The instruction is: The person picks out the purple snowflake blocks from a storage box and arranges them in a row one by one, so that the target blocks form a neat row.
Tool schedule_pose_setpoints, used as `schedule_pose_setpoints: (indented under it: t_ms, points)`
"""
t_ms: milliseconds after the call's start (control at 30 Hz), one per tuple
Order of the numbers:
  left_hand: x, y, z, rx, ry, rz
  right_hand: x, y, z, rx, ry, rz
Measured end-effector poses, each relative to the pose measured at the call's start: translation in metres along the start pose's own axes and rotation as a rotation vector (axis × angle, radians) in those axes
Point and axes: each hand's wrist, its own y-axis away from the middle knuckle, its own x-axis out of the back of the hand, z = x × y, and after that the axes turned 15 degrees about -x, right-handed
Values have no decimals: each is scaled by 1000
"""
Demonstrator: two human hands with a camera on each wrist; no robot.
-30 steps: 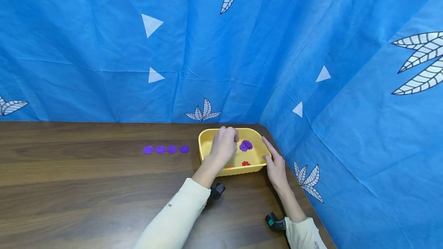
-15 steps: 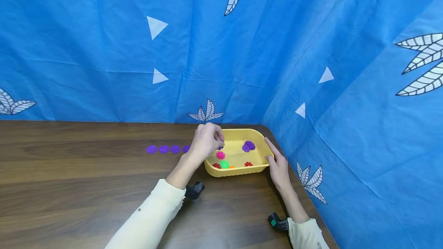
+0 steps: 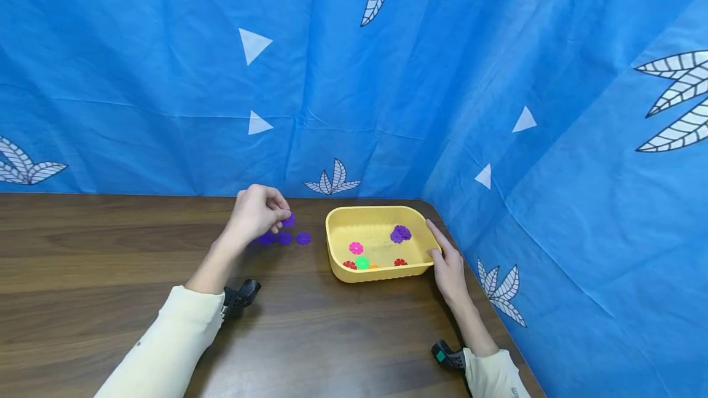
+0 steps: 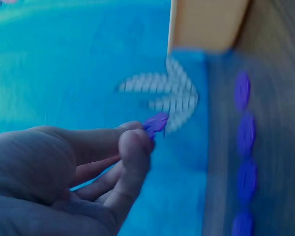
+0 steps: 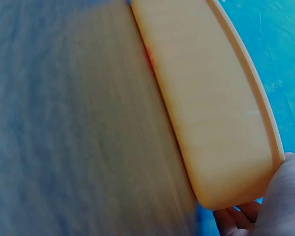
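Observation:
My left hand (image 3: 257, 214) pinches a purple flower-shaped plastic disc (image 3: 288, 220) between thumb and fingertips, above the table; the left wrist view shows the disc (image 4: 156, 124) tilted at the fingertips. Below and beside it lies a row of similar purple discs (image 3: 303, 239), partly hidden by the hand in the head view. At the right, my right hand (image 3: 450, 272) grips the right end of a yellow plastic basket (image 3: 381, 274). In the right wrist view its curled fingers (image 5: 228, 221) show beneath the basket's end.
Inside the basket are a cluster of purple discs (image 3: 401, 234), a pink disc (image 3: 356, 248), a green disc (image 3: 362, 262), red discs (image 3: 401, 262) and an orange piece. A blue patterned curtain (image 3: 166, 78) borders the wooden table (image 3: 310, 336) behind and at the right.
My left hand has come out of the basket with a purple disc and moved left over the row. The right hand stays on the basket.

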Motion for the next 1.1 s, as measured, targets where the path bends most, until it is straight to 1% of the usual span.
schedule_pose_setpoints:
  t_ms: [67,133,200,300,333,400,500,567,667,800,967,1100]
  points:
    - [14,5,-12,17,-19,-14,1,1,0,1,-8,-1]
    - [27,9,-22,53,-53,-43,1,1,1,4,-19,-8]
    - [39,13,-32,100,-102,-86,1,1,1,8,-29,-14]
    - [52,20,-46,174,-161,-157,2,2,1,7,-27,-12]
    - [56,22,-51,192,-158,-175,3,2,2,10,-29,-13]
    - [60,25,-61,220,-107,-198,4,2,2,12,-31,-15]
    - [62,29,-71,235,-23,-206,6,2,2,5,-25,-17]
    - [62,31,-76,235,8,-212,7,1,3,-2,-16,-18]
    - [61,31,-80,229,-2,-228,6,1,3,-7,-4,-11]
    - [62,33,-84,231,-20,-238,5,0,4,5,-14,-12]
    - [64,36,-89,224,-54,-236,2,0,2,17,-18,-16]
    - [65,38,-91,209,-48,-221,1,-1,2,17,-16,-13]
